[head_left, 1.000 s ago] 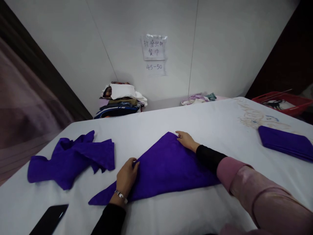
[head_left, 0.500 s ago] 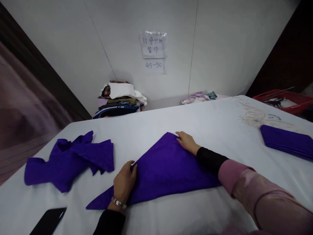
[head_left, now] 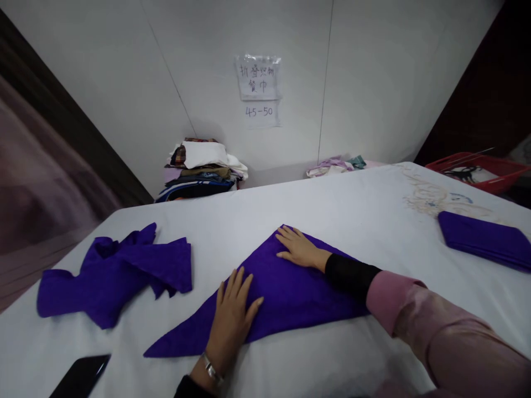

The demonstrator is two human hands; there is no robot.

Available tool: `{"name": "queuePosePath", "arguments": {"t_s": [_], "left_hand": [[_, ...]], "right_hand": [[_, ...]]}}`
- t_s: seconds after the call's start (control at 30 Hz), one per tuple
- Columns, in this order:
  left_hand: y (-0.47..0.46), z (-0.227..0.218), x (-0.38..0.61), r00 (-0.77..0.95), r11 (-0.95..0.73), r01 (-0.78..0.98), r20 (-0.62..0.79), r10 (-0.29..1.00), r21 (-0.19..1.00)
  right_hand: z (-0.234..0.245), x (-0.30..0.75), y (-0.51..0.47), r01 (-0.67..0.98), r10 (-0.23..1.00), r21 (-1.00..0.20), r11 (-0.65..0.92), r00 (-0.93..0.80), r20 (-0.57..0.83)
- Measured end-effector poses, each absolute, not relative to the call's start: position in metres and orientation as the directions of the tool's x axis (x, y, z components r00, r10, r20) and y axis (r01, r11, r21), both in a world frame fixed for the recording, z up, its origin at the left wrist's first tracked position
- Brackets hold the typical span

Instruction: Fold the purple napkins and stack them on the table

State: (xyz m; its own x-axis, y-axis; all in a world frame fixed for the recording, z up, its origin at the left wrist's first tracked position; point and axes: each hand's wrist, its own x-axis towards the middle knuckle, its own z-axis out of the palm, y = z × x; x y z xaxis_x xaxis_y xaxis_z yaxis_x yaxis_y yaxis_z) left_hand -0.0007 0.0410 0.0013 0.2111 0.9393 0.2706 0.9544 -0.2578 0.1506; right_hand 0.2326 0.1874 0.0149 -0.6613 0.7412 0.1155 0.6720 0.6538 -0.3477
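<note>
A purple cloth napkin point(head_left: 290, 293) lies folded into a triangle on the white-covered table, its peak pointing away from me. Flat on its left part rests my left hand point(head_left: 233, 309), fingers spread, with a silver watch or bracelet at the wrist. My right hand point(head_left: 299, 247) lies near the peak, palm down and fingers stretched out on the fabric. Neither hand grips anything. My right forearm covers some of the napkin's right side.
Crumpled purple cloth point(head_left: 120, 271) lies to the left, with a black phone point(head_left: 81, 376) nearer me. Folded purple cloths point(head_left: 485, 240) sit at the right. Behind the table point(head_left: 352, 207) are a clothes pile point(head_left: 203, 171), more fabric point(head_left: 336, 166) and a red basket point(head_left: 498, 179).
My left hand has let go of the napkin's left edge and now lies flat on it. My right hand has moved left from the right edge onto the fabric near the peak.
</note>
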Motion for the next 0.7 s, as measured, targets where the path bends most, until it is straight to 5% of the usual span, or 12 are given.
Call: {"name": "queuePosePath", "arguments": {"t_s": [0.33,0.6,0.7], "left_hand": [[0.026,-0.011,0.000,0.286,-0.298,0.953,0.172,0.943,0.047],[0.027,-0.007,0.002,0.294,-0.303,0.953,0.172,0.940,0.029],[0.028,-0.010,0.001,0.300,-0.305,0.952,0.178,0.937,0.001]], "right_hand": [[-0.003,0.242,0.187,0.696,0.747,-0.349,0.628,-0.664,0.019],[0.026,0.229,0.156,0.731,0.778,-0.404,0.549,-0.624,-0.072],[0.039,0.217,0.111,0.629,0.700,-0.459,0.627,-0.714,-0.021]]}}
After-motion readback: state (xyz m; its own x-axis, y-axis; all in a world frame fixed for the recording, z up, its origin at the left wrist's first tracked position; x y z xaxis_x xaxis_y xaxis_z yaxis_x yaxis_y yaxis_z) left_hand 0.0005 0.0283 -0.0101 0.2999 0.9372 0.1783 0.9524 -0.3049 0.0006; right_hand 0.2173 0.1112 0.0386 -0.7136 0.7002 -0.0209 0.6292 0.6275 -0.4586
